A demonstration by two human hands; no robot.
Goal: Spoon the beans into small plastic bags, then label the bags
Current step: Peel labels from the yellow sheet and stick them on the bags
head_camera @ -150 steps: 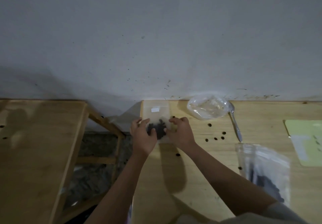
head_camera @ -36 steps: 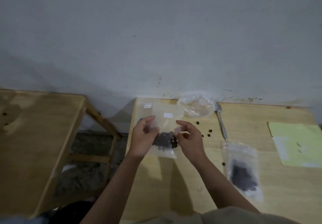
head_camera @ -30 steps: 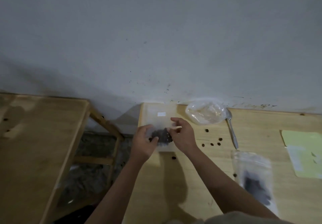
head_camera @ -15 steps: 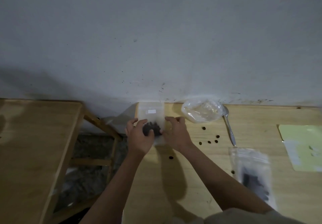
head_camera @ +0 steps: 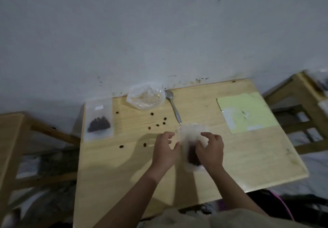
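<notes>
Bean bag (head_camera: pixel 190 149) on the table (head_camera: pixel 248 156), between both hands.

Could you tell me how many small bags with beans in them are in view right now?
2. One labelled bag lies flat at the table's far left corner, untouched. The other bag is mid-table between the left hand and right hand. More could lie out of view.
</notes>
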